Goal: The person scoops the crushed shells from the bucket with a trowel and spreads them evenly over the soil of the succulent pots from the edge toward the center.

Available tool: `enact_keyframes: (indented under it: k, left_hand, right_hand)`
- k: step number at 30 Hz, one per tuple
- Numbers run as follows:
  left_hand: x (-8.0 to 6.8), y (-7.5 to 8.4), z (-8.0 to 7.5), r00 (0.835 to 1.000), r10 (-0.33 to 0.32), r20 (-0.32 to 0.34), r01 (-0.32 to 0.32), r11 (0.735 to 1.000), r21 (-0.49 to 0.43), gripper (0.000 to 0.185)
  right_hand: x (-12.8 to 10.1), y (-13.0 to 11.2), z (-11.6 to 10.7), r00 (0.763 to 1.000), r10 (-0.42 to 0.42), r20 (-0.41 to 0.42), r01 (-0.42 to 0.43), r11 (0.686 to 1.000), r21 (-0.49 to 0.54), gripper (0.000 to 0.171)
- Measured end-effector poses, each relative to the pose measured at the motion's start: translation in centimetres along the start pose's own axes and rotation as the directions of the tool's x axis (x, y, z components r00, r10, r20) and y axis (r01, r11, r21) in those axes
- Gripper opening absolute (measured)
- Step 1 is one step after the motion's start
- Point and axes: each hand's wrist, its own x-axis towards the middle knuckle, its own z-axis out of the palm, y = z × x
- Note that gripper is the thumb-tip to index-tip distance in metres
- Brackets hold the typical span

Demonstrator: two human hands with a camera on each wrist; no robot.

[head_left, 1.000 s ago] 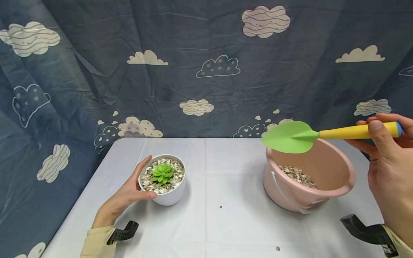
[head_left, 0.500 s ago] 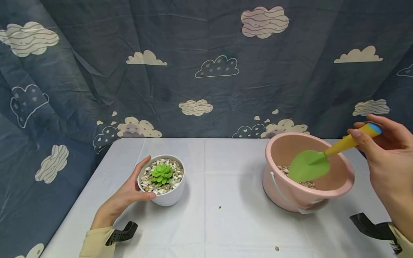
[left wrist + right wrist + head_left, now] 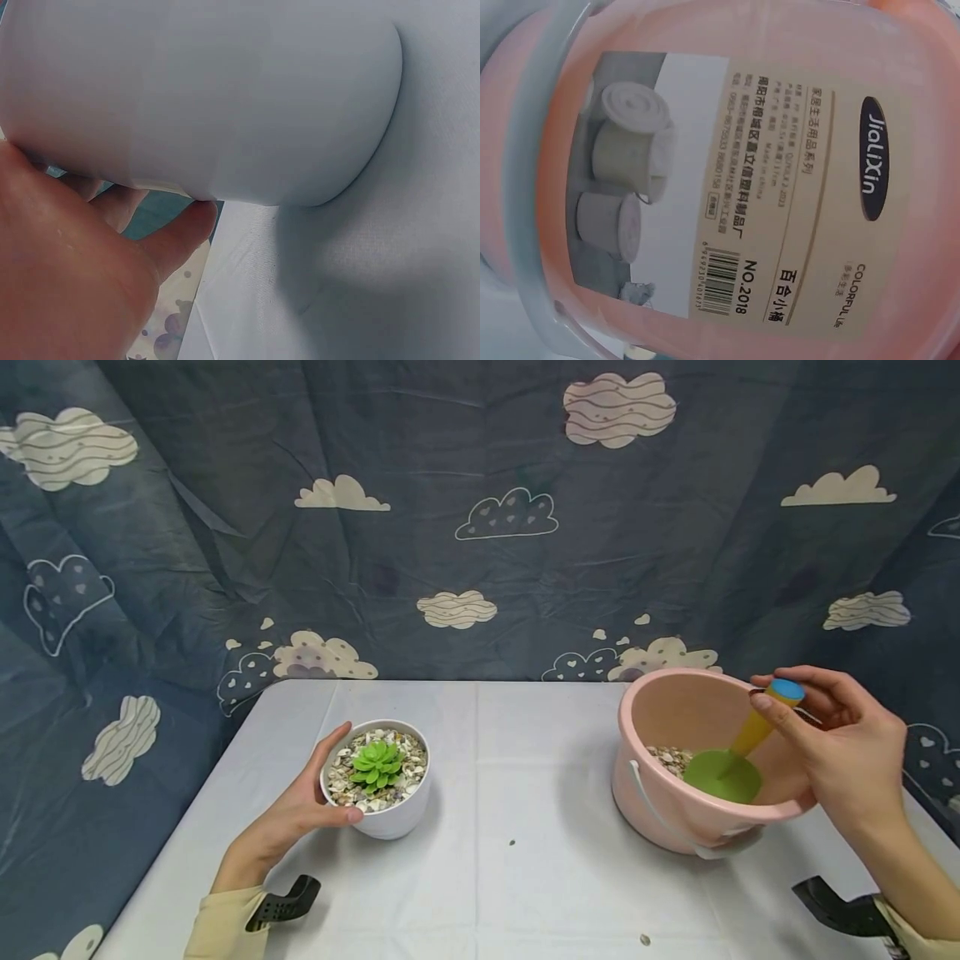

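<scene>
On the left of the table, my left hand (image 3: pixel 288 822) grips a white plant pot (image 3: pixel 401 818), thumb on the near side and fingers round the far left side. Pale gravel fills the pot around a green succulent (image 3: pixel 377 765). Over at the right, my right hand (image 3: pixel 855 735) holds a toy garden trowel by its yellow, blue-ended handle (image 3: pixel 753 731). The green blade (image 3: pixel 723 775) points down inside a pink bucket (image 3: pixel 656 818), at the gravel (image 3: pixel 670 757) there. The right wrist view is filled by the bucket's labelled side (image 3: pixel 735 195); the hand is out of that view.
The bucket's light grey bail handle (image 3: pixel 652 802) hangs down its front. Small stray stones (image 3: pixel 645 939) lie on the white tablecloth (image 3: pixel 525 893). A dark cloth (image 3: pixel 480 560) with cloud prints hangs behind the table. A black wrist mount (image 3: pixel 840 910) sticks out below the right hand.
My right hand has turned the trowel from level above the bucket to blade down and lowered it inside. The left hand and the pot have stayed in place.
</scene>
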Motion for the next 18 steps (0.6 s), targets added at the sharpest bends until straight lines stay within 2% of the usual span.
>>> enact_keyframes:
  k: [4, 10, 18]
  left_hand:
    - [0.0, 0.1, 0.0, 1.000, -0.003, -0.004, 0.003, 1.000, 0.002, 0.109]
    - [-0.1, 0.1, 0.0, 1.000, 0.000, 0.000, 0.000, 1.000, 0.001, 0.108]
    - [-0.1, 0.0, 0.0, 1.000, -0.003, 0.000, 0.003, 1.000, 0.003, 0.108]
  right_hand:
    - [0.1, 0.5, -0.2, 0.998, 0.002, 0.061, -0.002, 1.000, -0.010, 0.044]
    - [0.7, 0.9, -0.6, 0.986, 0.056, 0.156, -0.053, 0.998, -0.024, 0.040]
    - [1.8, 1.9, -0.7, 0.977, 0.112, 0.182, -0.095, 0.990, -0.102, 0.038]
